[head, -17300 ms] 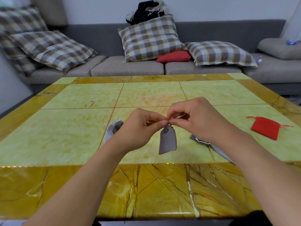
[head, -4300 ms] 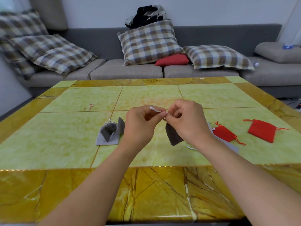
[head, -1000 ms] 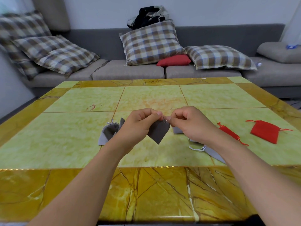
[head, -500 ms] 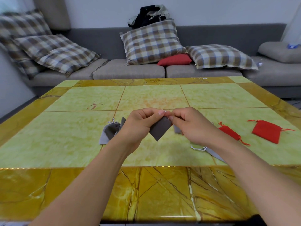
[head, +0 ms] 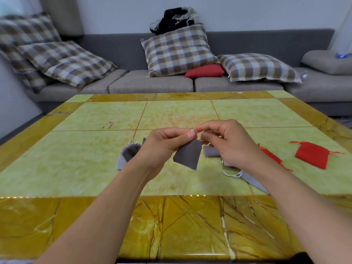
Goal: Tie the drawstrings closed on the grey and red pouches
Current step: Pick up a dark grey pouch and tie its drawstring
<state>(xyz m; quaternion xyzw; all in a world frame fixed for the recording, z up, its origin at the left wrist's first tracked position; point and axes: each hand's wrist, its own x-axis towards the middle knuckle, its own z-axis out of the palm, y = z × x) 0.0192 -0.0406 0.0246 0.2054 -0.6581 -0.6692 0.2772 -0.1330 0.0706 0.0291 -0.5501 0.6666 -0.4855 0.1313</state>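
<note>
Your left hand (head: 162, 147) and right hand (head: 226, 143) meet above the middle of the table (head: 95, 162). Your left thumb and forefinger pinch the gathered neck of a dark grey pouch (head: 188, 154), which hangs tilted in the air, clear of the tabletop. Your right fingers curl in at the same neck and pinch its pale drawstring (head: 192, 130), a short bit of which shows between the two hands' fingertips.

Beyond the table's far edge runs a grey sofa (head: 152, 84) with plaid cushions (head: 179, 48), one small red cushion (head: 204, 71) and a dark bundle (head: 175, 20) on its backrest.

On the table, left of your hands, grey pouches (head: 128, 155) lie bunched together, partly hidden by your left wrist. More grey pouches (head: 251, 180) lie under and beside your right wrist, one with a white cord loose at its mouth. To the right lies a red pouch (head: 312, 155), flat, cords spread out. Nearer your right forearm sits a second red pouch (head: 270, 155), mostly hidden.
</note>
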